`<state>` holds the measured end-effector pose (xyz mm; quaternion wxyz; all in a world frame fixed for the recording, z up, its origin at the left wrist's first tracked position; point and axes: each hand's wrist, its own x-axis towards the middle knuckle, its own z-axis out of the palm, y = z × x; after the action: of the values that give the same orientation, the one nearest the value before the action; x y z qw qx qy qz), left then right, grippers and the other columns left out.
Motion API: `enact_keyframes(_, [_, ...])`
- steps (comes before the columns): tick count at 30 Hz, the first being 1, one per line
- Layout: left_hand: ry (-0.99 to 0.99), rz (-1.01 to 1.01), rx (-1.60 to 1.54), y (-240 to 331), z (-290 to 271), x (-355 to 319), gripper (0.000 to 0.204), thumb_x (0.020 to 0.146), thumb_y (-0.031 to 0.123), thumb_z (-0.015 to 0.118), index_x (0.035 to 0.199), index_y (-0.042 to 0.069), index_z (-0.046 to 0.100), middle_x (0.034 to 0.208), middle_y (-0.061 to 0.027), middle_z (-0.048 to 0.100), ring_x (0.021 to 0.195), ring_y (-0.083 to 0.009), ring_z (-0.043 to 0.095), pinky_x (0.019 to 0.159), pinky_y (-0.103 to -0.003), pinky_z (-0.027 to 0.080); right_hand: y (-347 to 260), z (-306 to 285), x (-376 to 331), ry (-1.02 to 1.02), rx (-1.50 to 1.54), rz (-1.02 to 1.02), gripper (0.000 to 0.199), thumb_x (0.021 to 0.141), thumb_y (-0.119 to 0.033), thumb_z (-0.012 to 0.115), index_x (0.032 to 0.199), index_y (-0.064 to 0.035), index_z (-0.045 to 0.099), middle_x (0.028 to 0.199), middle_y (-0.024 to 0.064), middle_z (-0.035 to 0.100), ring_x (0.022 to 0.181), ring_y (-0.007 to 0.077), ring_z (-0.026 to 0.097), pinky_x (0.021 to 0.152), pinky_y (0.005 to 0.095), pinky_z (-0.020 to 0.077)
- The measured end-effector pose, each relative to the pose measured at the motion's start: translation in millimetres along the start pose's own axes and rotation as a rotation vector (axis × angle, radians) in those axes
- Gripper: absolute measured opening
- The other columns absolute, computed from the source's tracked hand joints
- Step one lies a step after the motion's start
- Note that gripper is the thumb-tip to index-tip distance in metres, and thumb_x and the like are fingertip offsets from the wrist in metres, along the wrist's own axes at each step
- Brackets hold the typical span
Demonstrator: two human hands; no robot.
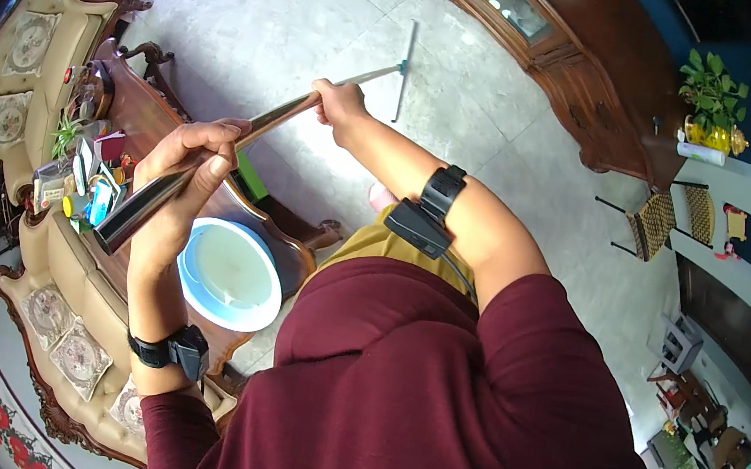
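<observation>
A floor squeegee (pixel 267 121) with a long metallic pole slants across the view from my left hand toward the far floor. Its thin straight head (pixel 401 91) rests on the grey tiles, joined to the pole by a teal piece. Near the pole's thick upper end, my left hand (pixel 191 158) is closed around it. Farther down, my right hand (pixel 340 108) grips the same pole, arm stretched forward. Below my left hand, beside my left forearm, a light blue basin (pixel 274 302) of cloudy water stands on the brown wooden table (pixel 135 79).
Books and small items (pixel 84 182) crowd the table's left side. Beige carved sofas (pixel 65 32) stand along the left. A wooden cabinet (pixel 567 79) lines the far right, with a potted plant (pixel 712 94) near its end. A woven chair (pixel 652 224) stands at right.
</observation>
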<state>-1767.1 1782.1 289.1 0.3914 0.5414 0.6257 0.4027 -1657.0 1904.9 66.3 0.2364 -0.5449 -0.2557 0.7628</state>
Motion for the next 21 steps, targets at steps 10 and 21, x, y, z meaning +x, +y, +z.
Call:
enact_keyframes(10, [-0.124,-0.129,-0.332,-50.0,39.6,32.5,0.022,0.090,0.010,0.059,0.109,0.000,0.061,0.106,-0.0094,0.064,0.097,-0.0145,0.059,0.091,-0.029,0.045,12.2,-100.5,18.4,0.353,-0.091,0.103,0.028,0.082,-0.030,0.067,0.074,-0.0054,0.056,0.057,-0.0004,0.045,0.045,0.0102,0.043,0.039,0.0248,0.0377])
enact_keyframes(21, [-0.044,-0.318,-0.502,-90.6,46.8,177.0,0.031,0.092,0.024,0.060,0.113,0.001,0.057,0.111,-0.0124,0.063,0.108,-0.0193,0.056,0.100,-0.033,0.039,-34.6,-117.4,162.8,0.445,-0.319,0.056,0.024,0.078,-0.019,0.064,0.062,-0.0045,0.053,0.053,0.0013,0.046,0.039,0.0108,0.038,0.035,0.0261,0.0295])
